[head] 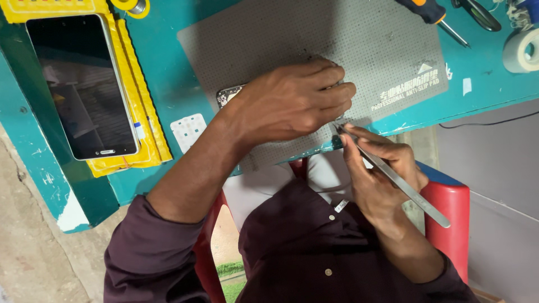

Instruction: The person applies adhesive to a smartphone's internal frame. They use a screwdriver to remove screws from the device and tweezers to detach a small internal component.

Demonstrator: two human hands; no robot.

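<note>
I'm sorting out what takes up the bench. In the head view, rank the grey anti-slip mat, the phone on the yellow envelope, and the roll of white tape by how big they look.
1. Grey mat, largest, though partly covered.
2. Phone.
3. Roll of white tape, smallest, cut off by the frame edge.

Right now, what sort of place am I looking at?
Probably a phone repair bench: a grey dotted anti-slip work mat on a teal table, a black smartphone on a yellow padded envelope, and metal tweezers in the right hand.
</note>
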